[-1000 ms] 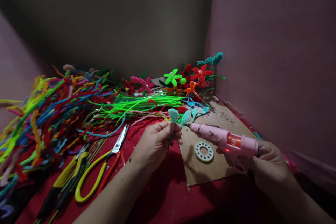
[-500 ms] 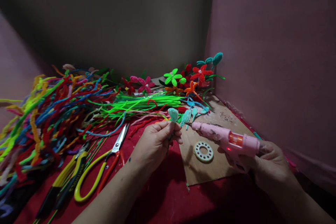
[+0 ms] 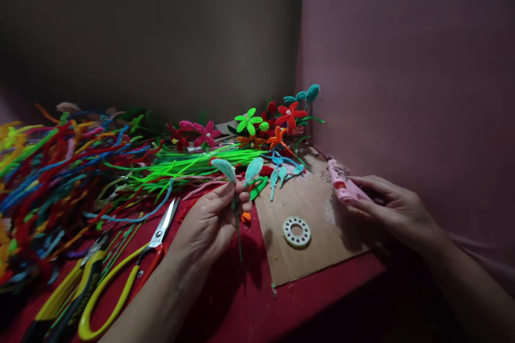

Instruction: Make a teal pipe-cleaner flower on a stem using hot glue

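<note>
My left hand (image 3: 215, 214) pinches a thin green stem (image 3: 240, 241) just under two pale teal pipe-cleaner petals (image 3: 253, 170), which fan out to either side above my fingers. Over the right part of the board, my right hand (image 3: 396, 206) is wrapped round a pink hot glue gun (image 3: 341, 179). The gun points away from me, its tip near the board's far right edge. Loose teal and blue petals (image 3: 282, 172) lie on the board between my hands. Nearer me on the same board rests a pale ring with holes (image 3: 296, 232).
A brown board (image 3: 314, 257) lies on the red cloth (image 3: 257, 313). Scissors (image 3: 159, 233) and pliers (image 3: 76, 284) lie at left, beside a heap of coloured pipe cleaners (image 3: 60, 171). Behind are bundled green pipe cleaners (image 3: 193, 163) and finished flowers (image 3: 289, 114). A pink wall (image 3: 402, 75) rises at right.
The glue gun has moved away from the petals, to the right, and turned to point away from me. In my left hand the petals have turned, so both now show spread apart. The view shifted right.
</note>
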`<state>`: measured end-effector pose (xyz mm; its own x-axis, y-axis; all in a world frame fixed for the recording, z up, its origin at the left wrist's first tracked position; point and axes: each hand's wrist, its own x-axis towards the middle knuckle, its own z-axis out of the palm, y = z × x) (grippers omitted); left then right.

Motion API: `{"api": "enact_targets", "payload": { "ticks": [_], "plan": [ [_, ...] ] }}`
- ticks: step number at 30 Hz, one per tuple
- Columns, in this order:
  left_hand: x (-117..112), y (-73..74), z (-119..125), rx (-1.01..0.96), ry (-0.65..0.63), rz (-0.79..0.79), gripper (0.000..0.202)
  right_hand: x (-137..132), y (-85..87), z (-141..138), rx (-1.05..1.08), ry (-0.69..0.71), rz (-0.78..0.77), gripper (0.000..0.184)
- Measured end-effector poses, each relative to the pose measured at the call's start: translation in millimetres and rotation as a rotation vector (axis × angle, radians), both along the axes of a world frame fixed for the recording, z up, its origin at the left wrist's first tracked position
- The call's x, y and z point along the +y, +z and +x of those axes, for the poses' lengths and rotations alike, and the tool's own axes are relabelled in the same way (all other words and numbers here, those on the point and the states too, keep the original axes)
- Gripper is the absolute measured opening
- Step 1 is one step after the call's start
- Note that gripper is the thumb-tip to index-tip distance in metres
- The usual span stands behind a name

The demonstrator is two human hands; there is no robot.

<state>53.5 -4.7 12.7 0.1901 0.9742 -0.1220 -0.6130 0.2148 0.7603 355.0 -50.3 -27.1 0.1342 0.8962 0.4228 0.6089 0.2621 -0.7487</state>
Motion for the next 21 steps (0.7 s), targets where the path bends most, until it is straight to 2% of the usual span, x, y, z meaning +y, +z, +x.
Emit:
{"api": "enact_targets", "payload": {
  "ticks": [4,7,11,13,14,16,19,21],
  "plan": [
    [0,-1.5,0,0.024,0.001,0.005,0.026,20,-23.0,19,-0.376,-0.051,-0.004,0.04],
    [-1,-1.9,1,0.028,-0.013,-0.004,0.027,29,-31.3,23,-0.571,-0.093,0.008,0.043],
    [-3,-3.4,1,0.009,-0.074,-0.015,0.024,26,-23.3,18,-0.761,-0.145,-0.015,0.042],
    [-5,-3.9,2,-0.005,-0.094,-0.011,0.021,18,-13.7,6,-0.781,-0.151,0.048,0.036],
    [-5,-3.9,2,-0.015,-0.105,-0.008,0.019,14,-8.5,-3,-0.725,-0.162,0.108,0.03],
    [-7,-3.5,2,-0.037,-0.155,-0.009,0.016,9,1.8,-29,-0.472,-0.048,0.187,0.026],
    [-11,-2.8,3,-0.065,-0.29,-0.023,0.014,10,16.0,-70,-0.03,0.221,0.127,0.044],
    [-14,-2.7,3,-0.062,-0.373,-0.03,0.013,16,24.8,-92,0.172,0.423,0.145,0.055]
  ]
}}
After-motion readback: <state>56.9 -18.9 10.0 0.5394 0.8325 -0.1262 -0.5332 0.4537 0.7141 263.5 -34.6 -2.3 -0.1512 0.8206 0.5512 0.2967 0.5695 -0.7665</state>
